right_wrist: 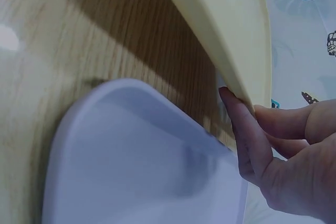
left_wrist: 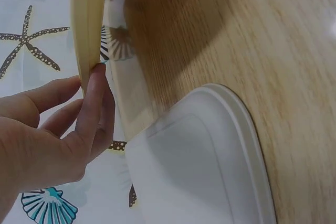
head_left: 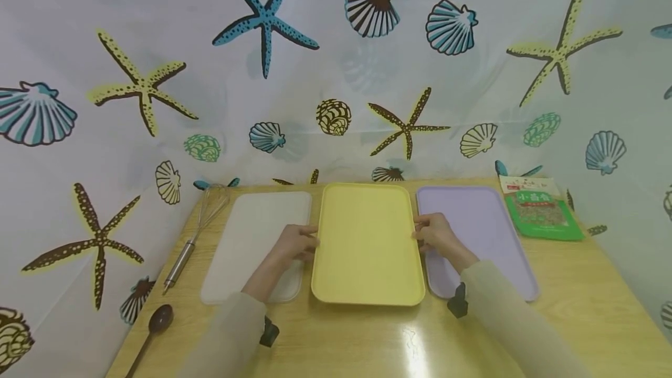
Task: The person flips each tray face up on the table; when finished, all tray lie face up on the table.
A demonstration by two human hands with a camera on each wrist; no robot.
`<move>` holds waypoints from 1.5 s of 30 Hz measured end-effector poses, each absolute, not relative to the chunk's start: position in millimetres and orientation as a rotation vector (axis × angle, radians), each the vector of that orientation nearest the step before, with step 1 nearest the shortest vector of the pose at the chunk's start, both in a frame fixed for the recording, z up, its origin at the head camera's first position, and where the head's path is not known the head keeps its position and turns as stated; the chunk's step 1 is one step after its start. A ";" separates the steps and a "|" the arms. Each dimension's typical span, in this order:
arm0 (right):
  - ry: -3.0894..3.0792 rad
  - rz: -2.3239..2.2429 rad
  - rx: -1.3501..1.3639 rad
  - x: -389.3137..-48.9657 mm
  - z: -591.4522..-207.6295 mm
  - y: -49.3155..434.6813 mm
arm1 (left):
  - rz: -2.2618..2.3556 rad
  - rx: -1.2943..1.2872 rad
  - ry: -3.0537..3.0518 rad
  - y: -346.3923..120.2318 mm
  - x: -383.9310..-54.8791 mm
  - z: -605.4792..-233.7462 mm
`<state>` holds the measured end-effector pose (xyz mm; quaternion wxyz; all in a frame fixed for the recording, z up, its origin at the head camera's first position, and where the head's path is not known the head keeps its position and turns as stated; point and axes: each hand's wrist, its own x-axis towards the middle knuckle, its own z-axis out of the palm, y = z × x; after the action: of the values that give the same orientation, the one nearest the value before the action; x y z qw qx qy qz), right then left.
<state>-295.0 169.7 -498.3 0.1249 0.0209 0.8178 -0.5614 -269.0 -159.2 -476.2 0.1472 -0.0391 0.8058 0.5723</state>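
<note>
We see the left hand pinching the yellow tray at its nine o'clock edge and the right hand pinching it at three, thumbs and fingers closed on the rim. The tray is raised above the wooden table, between a white tray towards nine o'clock and a lilac tray towards three; a whisk lies beyond the white one.

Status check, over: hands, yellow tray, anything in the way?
Left hand and right hand pinching opposite edges. Yellow tray raised off wooden table. White tray close on left, lavender tray close on right.
</note>
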 end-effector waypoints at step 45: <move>2.478 -1.513 0.124 -306.4 -507.2 160.6 | 1.402 -0.088 2.621 -141.2 -275.7 -508.5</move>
<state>-306.4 160.6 -507.2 0.1175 0.0424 0.8468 -0.5171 -275.7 -141.2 -508.5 0.0838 -0.0295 0.8783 0.4698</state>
